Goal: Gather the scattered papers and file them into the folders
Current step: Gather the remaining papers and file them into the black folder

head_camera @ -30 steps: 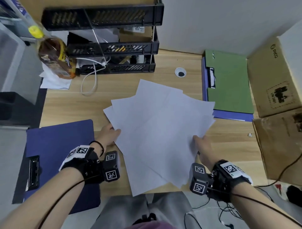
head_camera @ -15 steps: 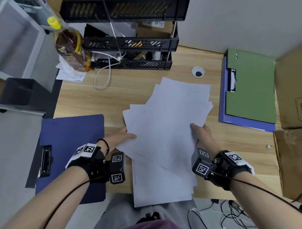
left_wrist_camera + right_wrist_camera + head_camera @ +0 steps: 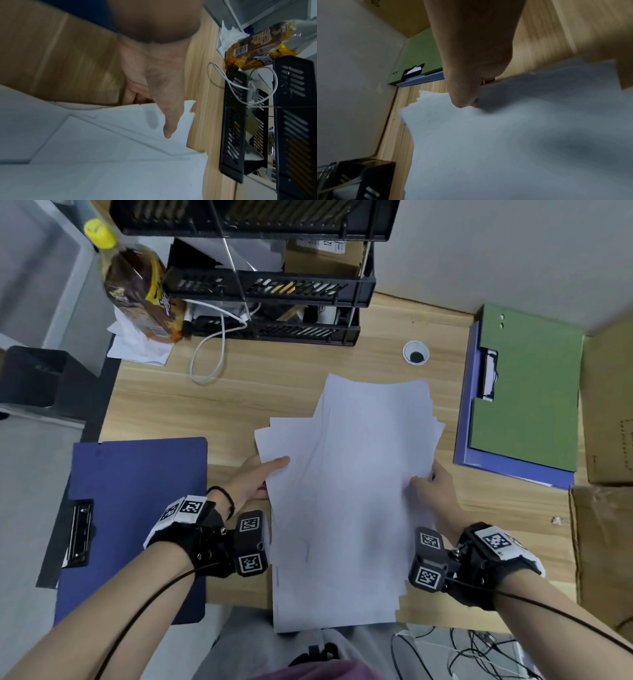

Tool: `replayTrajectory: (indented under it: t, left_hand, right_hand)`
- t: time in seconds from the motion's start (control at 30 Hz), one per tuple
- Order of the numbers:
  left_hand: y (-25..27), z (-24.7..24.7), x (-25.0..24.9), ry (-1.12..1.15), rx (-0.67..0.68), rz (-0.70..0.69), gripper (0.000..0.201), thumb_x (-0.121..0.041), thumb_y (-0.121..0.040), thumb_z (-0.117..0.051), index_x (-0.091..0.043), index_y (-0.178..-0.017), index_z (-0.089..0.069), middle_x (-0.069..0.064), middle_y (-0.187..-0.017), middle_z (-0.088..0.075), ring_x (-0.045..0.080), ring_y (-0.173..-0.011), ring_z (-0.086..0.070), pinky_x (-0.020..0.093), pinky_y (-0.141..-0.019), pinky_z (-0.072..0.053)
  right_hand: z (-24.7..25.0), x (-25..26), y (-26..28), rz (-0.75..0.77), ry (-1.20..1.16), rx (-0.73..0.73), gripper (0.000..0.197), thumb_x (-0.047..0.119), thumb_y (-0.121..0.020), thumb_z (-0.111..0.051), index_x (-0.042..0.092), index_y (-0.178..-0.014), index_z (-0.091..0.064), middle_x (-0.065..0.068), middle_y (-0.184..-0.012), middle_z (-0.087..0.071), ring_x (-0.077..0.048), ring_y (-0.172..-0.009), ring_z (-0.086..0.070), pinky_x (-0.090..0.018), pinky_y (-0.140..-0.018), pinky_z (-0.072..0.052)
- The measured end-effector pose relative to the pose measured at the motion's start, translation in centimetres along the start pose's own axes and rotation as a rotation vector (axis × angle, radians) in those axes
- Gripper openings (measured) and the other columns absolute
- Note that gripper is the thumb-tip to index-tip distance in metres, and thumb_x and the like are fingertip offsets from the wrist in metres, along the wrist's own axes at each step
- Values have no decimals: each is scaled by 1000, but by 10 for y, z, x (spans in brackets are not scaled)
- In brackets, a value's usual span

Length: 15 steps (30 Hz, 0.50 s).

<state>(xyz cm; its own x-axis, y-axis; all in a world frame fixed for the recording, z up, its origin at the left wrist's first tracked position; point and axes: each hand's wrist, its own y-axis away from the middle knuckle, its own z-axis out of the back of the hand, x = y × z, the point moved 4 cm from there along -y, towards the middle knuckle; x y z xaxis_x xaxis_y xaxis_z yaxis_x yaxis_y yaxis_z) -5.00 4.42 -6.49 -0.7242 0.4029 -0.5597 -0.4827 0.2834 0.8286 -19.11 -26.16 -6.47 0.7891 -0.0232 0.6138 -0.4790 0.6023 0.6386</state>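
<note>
A loose stack of several white papers lies on the wooden desk, its near end hanging over the front edge. My left hand pinches the stack's left edge, thumb on top and fingers underneath, as the left wrist view shows on the papers. My right hand pinches the right edge the same way, thumb on the papers. A dark blue clip folder lies at the left. A green folder rests on a blue folder at the right.
A black stacked letter tray stands at the back, with a white cable looped before it and a brown drink bottle to its left. Cardboard boxes line the right side. A cable grommet sits behind the papers.
Both hands have pushed the fanned-out sheets together. The spread has narrowed into a more aligned stack lying lengthwise toward me. The right hand moved inward.
</note>
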Motion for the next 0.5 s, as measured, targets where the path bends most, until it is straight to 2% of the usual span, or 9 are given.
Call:
replayTrajectory:
  t: [0.07, 0.13, 0.23, 0.3, 0.37, 0.43, 0.5]
  left_hand:
    - [0, -10, -4, -23, 12, -43, 40, -38, -86, -68, -29, -124, -57, -7, -113, -69, 12, -100, -67, 25, -68, -53]
    - [0, -23, -9, -48, 51, -86, 42, -35, -85, -70, -30, -124, -57, -11, -113, -70, 7, -98, -67, 22, -69, -53]
    - [-4, -40, -11, -59, 86, -125, 49, -27, -82, -74, -23, -128, -57, -6, -117, -69, 12, -106, -66, 31, -91, -53]
    - [-7, -43, -13, -67, 39, -142, 56, -22, -81, -76, -20, -131, -54, -3, -120, -67, 16, -110, -64, 35, -95, -50]
    - [-10, -42, -15, -128, -42, -179, 63, -19, -79, -77, -20, -134, -47, -4, -122, -63, 15, -110, -61, 34, -95, -49]
    - [-8, -41, -17, -156, -74, -206, 59, -15, -80, -76, -19, -132, -49, -3, -122, -62, 14, -108, -60, 30, -89, -48]
    - [-3, -46, -18, -175, 2, -189, 43, -12, -82, -74, -20, -120, -57, 0, -119, -65, 13, -101, -62, 28, -86, -49]
  right_hand:
    - [-2, 5, 5, 29, -22, 72, 33, -3, -87, -50, 12, -115, -59, -6, -102, -67, -28, -91, -62, -32, -70, -51]
    - [-11, 15, 14, 56, -75, 191, 29, 0, -90, -53, 12, -117, -57, -7, -108, -68, -26, -91, -67, -33, -72, -56]
    - [-27, 24, 24, 47, -143, 315, 37, 11, -95, -57, 15, -129, -42, -1, -119, -61, -21, -102, -65, -29, -77, -56]
    - [-30, 21, 22, 20, -211, 268, 49, 13, -97, -56, 16, -136, -28, 3, -117, -53, -15, -99, -60, -22, -71, -51]
    - [-25, 12, 18, 0, -221, 138, 53, 9, -96, -55, 9, -140, -25, 2, -111, -45, -12, -94, -53, -20, -66, -45]
    - [-17, -3, 12, -27, -198, 31, 62, 10, -93, -58, 2, -145, -26, -3, -118, -38, -17, -102, -46, -25, -76, -42]
    - [-11, -16, 9, -61, -194, 28, 70, 16, -91, -63, 2, -148, -26, -3, -119, -37, -17, -102, -46, -27, -81, -40]
